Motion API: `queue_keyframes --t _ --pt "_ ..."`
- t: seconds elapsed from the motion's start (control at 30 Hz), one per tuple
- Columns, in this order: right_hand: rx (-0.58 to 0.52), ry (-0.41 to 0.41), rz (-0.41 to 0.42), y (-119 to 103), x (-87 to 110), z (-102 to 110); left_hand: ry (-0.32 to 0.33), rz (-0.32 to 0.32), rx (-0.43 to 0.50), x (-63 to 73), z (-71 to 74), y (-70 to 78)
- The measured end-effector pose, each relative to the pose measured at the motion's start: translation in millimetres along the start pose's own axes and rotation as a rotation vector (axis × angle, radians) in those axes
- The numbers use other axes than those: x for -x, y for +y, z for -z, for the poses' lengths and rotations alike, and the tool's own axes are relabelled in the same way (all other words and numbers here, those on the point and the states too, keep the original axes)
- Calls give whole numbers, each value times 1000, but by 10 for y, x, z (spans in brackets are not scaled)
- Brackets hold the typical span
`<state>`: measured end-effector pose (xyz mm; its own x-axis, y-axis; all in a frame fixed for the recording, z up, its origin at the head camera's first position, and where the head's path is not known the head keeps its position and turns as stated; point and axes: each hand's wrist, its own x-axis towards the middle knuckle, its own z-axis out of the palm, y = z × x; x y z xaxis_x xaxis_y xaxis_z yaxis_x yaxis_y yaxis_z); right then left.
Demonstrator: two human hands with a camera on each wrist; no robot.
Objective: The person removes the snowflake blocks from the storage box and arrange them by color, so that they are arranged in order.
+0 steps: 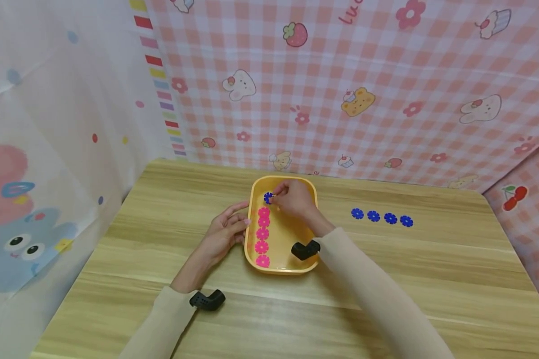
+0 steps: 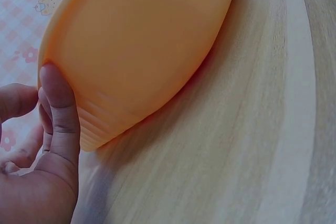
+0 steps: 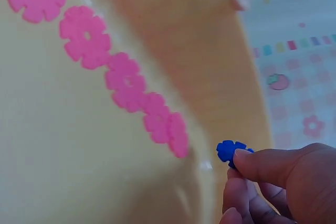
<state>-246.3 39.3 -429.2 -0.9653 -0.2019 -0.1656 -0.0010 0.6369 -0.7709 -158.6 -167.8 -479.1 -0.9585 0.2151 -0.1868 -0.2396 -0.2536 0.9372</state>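
Inside a yellow tray (image 1: 292, 249) stand my right hand's fingers, near its far left corner. That right hand (image 1: 294, 199) pinches a blue flower-shaped disc (image 3: 227, 151) between thumb and fingers. Several pink flower-shaped discs (image 1: 262, 234) lie in a row along the tray's left wall; in the right wrist view, the two closest to the blue disc overlap. My left hand (image 1: 220, 234) rests against the outer left side of the tray, thumb (image 2: 58, 90) and fingertips touching at its rim. Part of the blue disc is hidden by the right thumb.
Several more blue flower discs (image 1: 374, 216) lie in a row on the wooden table (image 1: 431, 279), right of the tray. A pink checked cloth (image 1: 323, 65) hangs behind the table, and a white patterned cloth (image 1: 63, 99) is at the left.
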Motion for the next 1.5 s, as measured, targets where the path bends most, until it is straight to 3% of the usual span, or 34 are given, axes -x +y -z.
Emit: queue_keyframes --t 0.23,0.63,0.97,1.23,1.5 --pt "-101 4 70 3 120 190 -3 -1 -1 3 12 6" --pt "-159 68 172 121 403 458 -21 -8 -3 -1 14 -7" --pt "-189 87 107 249 658 668 -24 -6 6 3 25 -9" --pt "-182 151 128 414 796 900 -8 -15 -3 15 43 -18" --pt "-173 209 66 618 951 1133 -4 -4 6 -3 15 -20"
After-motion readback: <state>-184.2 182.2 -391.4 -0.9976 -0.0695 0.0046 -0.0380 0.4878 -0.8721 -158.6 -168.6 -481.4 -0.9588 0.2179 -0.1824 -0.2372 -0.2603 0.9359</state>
